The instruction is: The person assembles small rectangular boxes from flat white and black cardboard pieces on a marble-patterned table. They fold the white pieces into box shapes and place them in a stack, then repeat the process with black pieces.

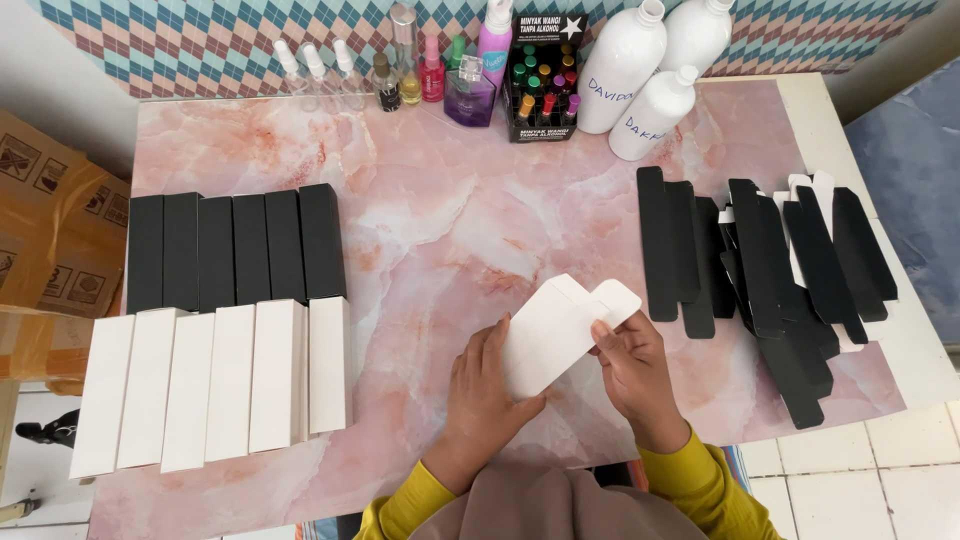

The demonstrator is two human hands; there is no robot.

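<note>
A pink marbled table [420,230] fills most of the view, and everything else sits in relation to it; at its left half lie two rows of assembled boxes side by side, a row of black boxes [235,250] toward the far side and a row of white boxes [215,385] just nearer the person, the two rows touching end to end; at the table's right half lies a loose overlapping heap of flat black box blanks [770,265], some showing white undersides; along the table's far edge stand three tall white bottles [640,75] toward the right, a black display box of small coloured vials [542,90] beside them, and a cluster of small perfume bottles [420,75] near the middle of that edge; cardboard cartons [50,230] sit off the table's left edge; at the table's near edge, about the middle, the person in yellow sleeves holds a flat white box blank [555,335] tilted just above the surface; the left hand [485,390] grips its lower left part, thumb on top and fingers curled beneath; the right hand [630,365] pinches its right edge near the rounded flap, fingers closed on the card.
</note>
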